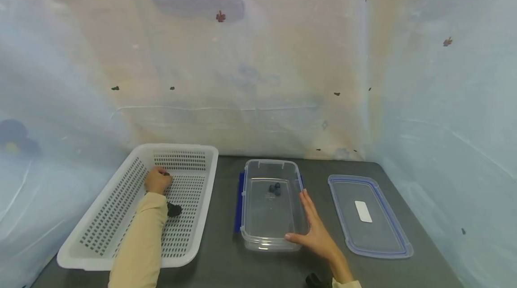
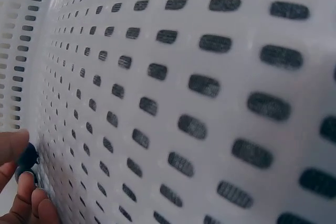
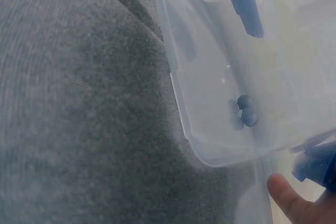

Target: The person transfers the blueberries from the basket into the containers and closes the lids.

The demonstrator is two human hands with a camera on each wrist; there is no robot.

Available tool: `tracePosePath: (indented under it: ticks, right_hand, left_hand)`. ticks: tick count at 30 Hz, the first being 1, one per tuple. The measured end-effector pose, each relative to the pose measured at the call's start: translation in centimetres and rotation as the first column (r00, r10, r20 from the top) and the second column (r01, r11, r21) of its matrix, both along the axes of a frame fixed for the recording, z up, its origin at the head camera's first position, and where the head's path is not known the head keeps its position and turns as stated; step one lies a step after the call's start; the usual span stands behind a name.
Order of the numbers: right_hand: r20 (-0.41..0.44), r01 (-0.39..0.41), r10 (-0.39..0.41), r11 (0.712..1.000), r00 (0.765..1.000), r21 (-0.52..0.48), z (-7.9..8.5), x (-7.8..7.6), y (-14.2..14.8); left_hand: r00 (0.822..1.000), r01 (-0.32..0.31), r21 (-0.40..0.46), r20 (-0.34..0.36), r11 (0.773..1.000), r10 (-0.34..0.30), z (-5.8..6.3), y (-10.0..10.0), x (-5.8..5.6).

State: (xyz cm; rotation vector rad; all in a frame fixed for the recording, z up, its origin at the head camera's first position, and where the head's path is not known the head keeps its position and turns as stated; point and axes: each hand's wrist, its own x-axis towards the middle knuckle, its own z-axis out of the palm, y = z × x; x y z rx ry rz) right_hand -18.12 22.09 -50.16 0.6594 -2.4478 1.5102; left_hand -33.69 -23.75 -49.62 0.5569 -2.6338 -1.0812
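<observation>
My left hand is down inside a white perforated basket, near its far left part. In the left wrist view its thumb and fingers pinch a small dark-blue round fruit, like a blueberry; a second dark round shape shows just below, partly hidden by the fingers. To the right stands a clear plastic box, lidless, with several blueberries on its floor. My right hand rests against the box's right rim, fingers straight and thumb spread toward the near corner.
A clear lid with a blue seal and a white label lies on the grey table at the right. Blue side clips hang folded down from the box. Pale patterned sheeting encloses the back and sides.
</observation>
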Motion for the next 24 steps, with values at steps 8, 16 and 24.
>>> tracePosePath:
  ticks: [8, 16, 24]
  right_hand:
    - [0.015, 0.007, -0.007, 1.000, 1.000, 0.001, 0.0, 0.0, -0.1]
    - [0.022, 0.000, 0.000, 1.000, 1.000, -0.001, 0.0, -0.1, 0.0]
    - [0.018, -0.009, 0.009, 1.000, 1.000, -0.002, 0.0, -0.1, 0.0]
  left_hand:
    - [1.000, -0.009, 0.057, -0.013, 0.998, 0.010, 0.0, -0.1, 0.3]
    - [1.000, 0.008, 0.114, -0.010, 0.993, -0.007, 0.6, -0.5, 0.0]
    - [0.995, 0.094, 0.138, -0.054, 0.986, -0.087, 3.2, 0.1, -0.3]
